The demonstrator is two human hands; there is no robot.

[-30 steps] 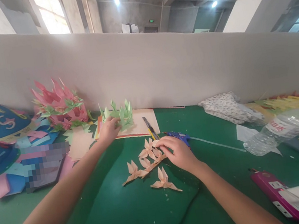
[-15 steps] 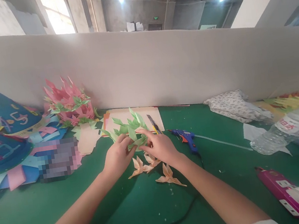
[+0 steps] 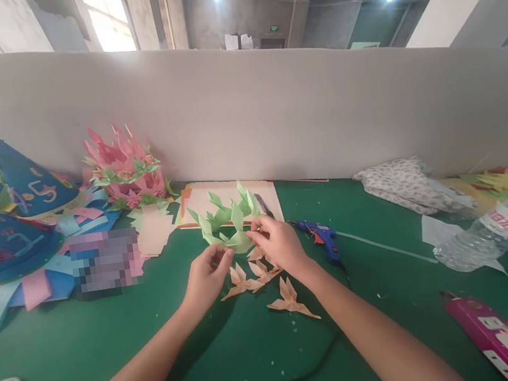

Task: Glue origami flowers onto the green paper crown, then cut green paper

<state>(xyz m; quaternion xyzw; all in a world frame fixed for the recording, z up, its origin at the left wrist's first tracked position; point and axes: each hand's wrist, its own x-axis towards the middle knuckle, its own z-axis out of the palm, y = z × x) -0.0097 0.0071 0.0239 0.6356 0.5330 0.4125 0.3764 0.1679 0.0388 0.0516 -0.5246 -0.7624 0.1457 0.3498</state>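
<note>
Nearest on the worktop point(image 3: 189, 366) lies a single peach paper flower point(image 3: 289, 296), and just beyond it a cluster of peach flowers point(image 3: 260, 271) sits close under the wrists. Both forearms are best carried a little high here, so that no folded petal gets flattened.

The left hand point(image 3: 207, 274) has its grip pinched, thumb against fingers, on the near left edge of the green paper crown point(image 3: 238, 240); the right hand point(image 3: 278, 243) has its grip pinched on the near right side. Light, even pressure on the low band should serve best, since the upright points would probably crease if squeezed. Turning it calls for both hands moving together, so that the ring does not twist. On the right the blue glue gun point(image 3: 322, 235) points its nozzle towards the right hand, so that side needs room.

The crown is at the middle, near the peach paper sheets point(image 3: 207, 196) and the cutter point(image 3: 263, 205); whether it touches the worktop cannot be told. It is pale green, an open ring of folded paper, with broad leaf shapes along the near side and slim, pointed tips standing up or leaning outward on the far side.
</note>
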